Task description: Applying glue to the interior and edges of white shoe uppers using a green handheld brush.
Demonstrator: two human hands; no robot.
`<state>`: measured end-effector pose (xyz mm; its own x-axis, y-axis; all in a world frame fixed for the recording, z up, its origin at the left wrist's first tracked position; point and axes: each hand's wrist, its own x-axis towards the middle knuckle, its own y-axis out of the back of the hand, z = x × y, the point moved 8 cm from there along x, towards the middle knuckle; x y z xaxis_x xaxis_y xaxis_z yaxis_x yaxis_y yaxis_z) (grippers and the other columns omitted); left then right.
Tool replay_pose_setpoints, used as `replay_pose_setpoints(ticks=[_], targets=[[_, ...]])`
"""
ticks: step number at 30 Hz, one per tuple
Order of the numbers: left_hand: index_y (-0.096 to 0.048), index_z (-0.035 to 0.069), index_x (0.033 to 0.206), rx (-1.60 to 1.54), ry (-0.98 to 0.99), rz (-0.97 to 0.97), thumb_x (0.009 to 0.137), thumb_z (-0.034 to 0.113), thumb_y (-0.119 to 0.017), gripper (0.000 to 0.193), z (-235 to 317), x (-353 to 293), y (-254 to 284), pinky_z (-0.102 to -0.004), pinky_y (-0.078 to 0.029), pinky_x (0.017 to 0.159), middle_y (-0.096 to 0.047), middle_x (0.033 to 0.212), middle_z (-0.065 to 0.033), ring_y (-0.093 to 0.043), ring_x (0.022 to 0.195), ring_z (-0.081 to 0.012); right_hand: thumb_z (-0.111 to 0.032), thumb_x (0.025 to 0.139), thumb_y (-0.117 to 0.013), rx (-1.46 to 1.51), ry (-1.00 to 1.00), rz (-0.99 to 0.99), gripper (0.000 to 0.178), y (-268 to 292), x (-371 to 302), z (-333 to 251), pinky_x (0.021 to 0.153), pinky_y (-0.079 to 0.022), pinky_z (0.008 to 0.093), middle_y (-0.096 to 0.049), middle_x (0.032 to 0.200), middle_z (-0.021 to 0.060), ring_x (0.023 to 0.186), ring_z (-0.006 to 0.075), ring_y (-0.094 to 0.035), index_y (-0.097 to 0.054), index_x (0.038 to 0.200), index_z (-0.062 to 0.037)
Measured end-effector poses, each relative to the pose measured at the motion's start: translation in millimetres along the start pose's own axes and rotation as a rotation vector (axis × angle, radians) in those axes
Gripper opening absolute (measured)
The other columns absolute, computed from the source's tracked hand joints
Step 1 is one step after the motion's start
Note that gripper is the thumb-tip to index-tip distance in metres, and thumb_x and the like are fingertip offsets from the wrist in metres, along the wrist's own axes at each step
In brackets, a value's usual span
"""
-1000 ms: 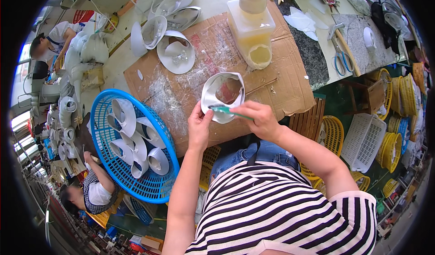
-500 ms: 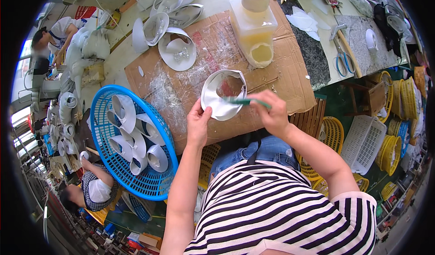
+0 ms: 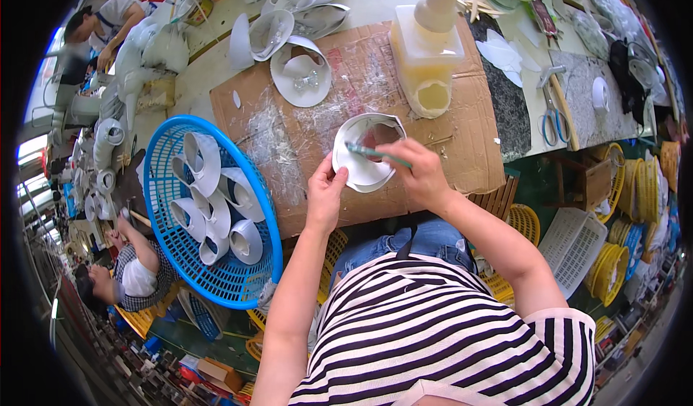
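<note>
Over the cardboard, my left hand (image 3: 327, 195) pinches the near left edge of a white shoe upper (image 3: 368, 181), a curved piece with an opening in it. My right hand (image 3: 420, 171) grips a green-handled brush (image 3: 381, 154), its tip against the upper's inner white surface. Just beyond stands a translucent square bottle (image 3: 424, 54) of yellowish liquid with a tall cone on top. Another white upper (image 3: 302, 92) with a clear, shiny ornament lies at the cardboard's far left part.
A blue basket (image 3: 273, 251) of white uppers stands left of the cardboard (image 3: 289, 179). More uppers (image 3: 271, 32) lie behind. Scissors (image 3: 554, 123) and a hammer (image 3: 561, 103) lie at the right. Yellow baskets (image 3: 606, 272) stand below the table. Two people work at the left.
My right hand has drawn the brush's tip leftward across the upper's inner surface. The view has shifted slightly, and the upper is still in my left hand.
</note>
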<state>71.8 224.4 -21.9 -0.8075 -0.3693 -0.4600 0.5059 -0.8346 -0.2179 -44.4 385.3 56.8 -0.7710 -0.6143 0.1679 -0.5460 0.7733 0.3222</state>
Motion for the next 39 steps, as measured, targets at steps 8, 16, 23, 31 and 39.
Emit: replay_pose_setpoints(ticks=[8, 16, 23, 31, 39], targets=[[-0.050, -0.001, 0.138, -0.116, 0.013, 0.069, 0.097, 0.006, -0.058, 0.043, -5.9, -0.4, 4.6, -0.0245, -0.046, 0.090, -0.064, 0.118, -0.0049, -0.059, 0.102, -0.0090, -0.003, 0.089, -0.065, -0.036, -0.083, -0.070, 0.016, 21.8, 3.4, 8.4, 0.067, -0.050, 0.0350, -0.062, 0.086, 0.0127, 0.076, 0.0293, -0.064, -0.069, 0.104, -0.0045], [-0.057, -0.003, 0.127, 0.177, -0.179, 0.223, 0.091, 0.000, -0.062, 0.036, 20.4, -6.9, 6.2, -0.0251, -0.052, 0.079, -0.068, 0.104, -0.0057, -0.064, 0.089, -0.0095, -0.014, 0.099, -0.058, 0.325, -0.436, -0.066, 0.018, 31.7, 13.4, 9.9, 0.052, -0.041, 0.0225, -0.059, 0.074, 0.0005, 0.059, 0.0076, -0.053, -0.067, 0.101, 0.0012], [-0.060, 0.003, 0.122, 0.553, -0.431, 0.636, 0.089, 0.002, -0.067, 0.034, 157.4, -140.7, 85.1, -0.0249, -0.052, 0.074, -0.068, 0.096, -0.0043, -0.063, 0.082, -0.0089, -0.019, 0.101, -0.057, 0.450, -0.243, 0.215, 0.023, 84.8, 75.4, -12.0, 0.050, -0.037, 0.0204, -0.061, 0.072, 0.0041, 0.056, 0.0073, -0.050, -0.065, 0.106, 0.0023], [-0.064, 0.002, 0.100, 1.014, -0.533, 1.304, 0.089, 0.004, -0.067, 0.011, 185.3, -272.0, 269.8, -0.0283, -0.051, 0.068, -0.066, 0.085, -0.0056, -0.063, 0.072, -0.0139, -0.021, 0.100, -0.060, 0.401, -0.328, 0.162, 0.023, 31.6, 63.9, -27.9, 0.049, -0.037, 0.0205, -0.061, 0.069, 0.0031, 0.055, 0.0066, -0.051, -0.066, 0.104, 0.0009], [-0.063, 0.004, 0.105, 1.497, -0.522, 1.228, 0.086, 0.002, -0.066, 0.020, 108.7, -237.0, 332.6, -0.0399, -0.052, 0.078, -0.058, 0.097, -0.0115, -0.061, 0.088, -0.0296, -0.021, 0.099, -0.061, 0.374, -0.345, 0.120, 0.021, 3.1, 56.2, -43.5, 0.050, -0.037, 0.0209, -0.062, 0.070, 0.0023, 0.056, 0.0062, -0.052, -0.066, 0.102, -0.0004]])
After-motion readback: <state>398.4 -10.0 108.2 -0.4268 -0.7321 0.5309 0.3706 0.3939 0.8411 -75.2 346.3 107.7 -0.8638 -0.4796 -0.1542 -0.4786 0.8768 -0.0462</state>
